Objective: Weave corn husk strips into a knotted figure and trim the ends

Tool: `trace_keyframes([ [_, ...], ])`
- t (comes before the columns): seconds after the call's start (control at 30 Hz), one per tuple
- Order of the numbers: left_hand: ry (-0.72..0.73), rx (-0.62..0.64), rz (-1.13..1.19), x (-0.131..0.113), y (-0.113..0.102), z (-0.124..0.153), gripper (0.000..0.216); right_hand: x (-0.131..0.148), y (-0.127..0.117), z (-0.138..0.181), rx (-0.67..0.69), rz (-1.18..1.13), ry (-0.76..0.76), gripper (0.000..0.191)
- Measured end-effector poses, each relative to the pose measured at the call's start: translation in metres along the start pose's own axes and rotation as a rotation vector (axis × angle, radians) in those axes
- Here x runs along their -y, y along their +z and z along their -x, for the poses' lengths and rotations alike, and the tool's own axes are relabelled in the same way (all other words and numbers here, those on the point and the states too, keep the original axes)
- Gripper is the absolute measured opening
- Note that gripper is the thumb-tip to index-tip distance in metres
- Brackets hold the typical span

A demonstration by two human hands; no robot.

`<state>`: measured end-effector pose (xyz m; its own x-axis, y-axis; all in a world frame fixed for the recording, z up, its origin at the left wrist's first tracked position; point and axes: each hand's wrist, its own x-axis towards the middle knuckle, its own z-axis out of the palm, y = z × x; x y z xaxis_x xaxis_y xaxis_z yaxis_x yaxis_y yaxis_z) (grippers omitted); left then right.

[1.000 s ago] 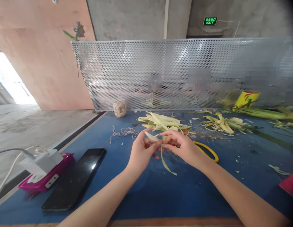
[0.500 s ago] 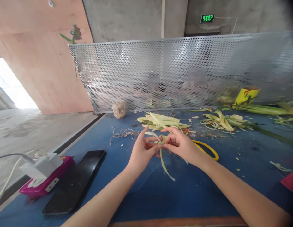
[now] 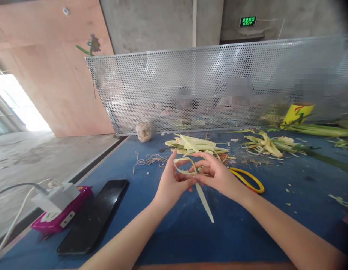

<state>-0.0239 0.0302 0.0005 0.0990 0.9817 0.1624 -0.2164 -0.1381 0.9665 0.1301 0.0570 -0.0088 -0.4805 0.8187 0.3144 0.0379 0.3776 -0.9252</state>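
My left hand [image 3: 171, 182] and my right hand [image 3: 216, 173] meet above the middle of the blue table, thumbs and fingertips pinched together. Between them they grip a pale corn husk strip [image 3: 204, 202]. One end of it hangs down toward me, and the upper part curves in a loop between the hands. The exact spot of the pinch is partly hidden by my fingers. Just beyond my hands lies a pile of pale green corn husks [image 3: 195, 143]. Beside my right wrist rest yellow-handled scissors [image 3: 251, 180], their blades out of sight.
At left are a black phone [image 3: 92, 217] and a magenta power strip [image 3: 67, 219] with a white charger. Tangled string [image 3: 148, 160] and a roll of twine [image 3: 143, 132] lie farther back. A perforated metal screen [image 3: 162, 82] borders the table, with people behind it. More husks [image 3: 269, 144] lie right.
The strip now bends into a wider loop between my hands, and its hanging end reaches lower and shows broader. Both hands remain pinched together. The whole view has shifted slightly.
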Motion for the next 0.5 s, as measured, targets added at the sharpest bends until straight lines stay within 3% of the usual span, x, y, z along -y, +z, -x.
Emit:
trace_keyframes([
  [0.5, -0.073, 0.091, 0.017, 0.0005, 0.0002, 0.0046, 0.123, 0.0043, -0.002, -0.0003, 0.07, -0.07, 0.031, 0.049],
])
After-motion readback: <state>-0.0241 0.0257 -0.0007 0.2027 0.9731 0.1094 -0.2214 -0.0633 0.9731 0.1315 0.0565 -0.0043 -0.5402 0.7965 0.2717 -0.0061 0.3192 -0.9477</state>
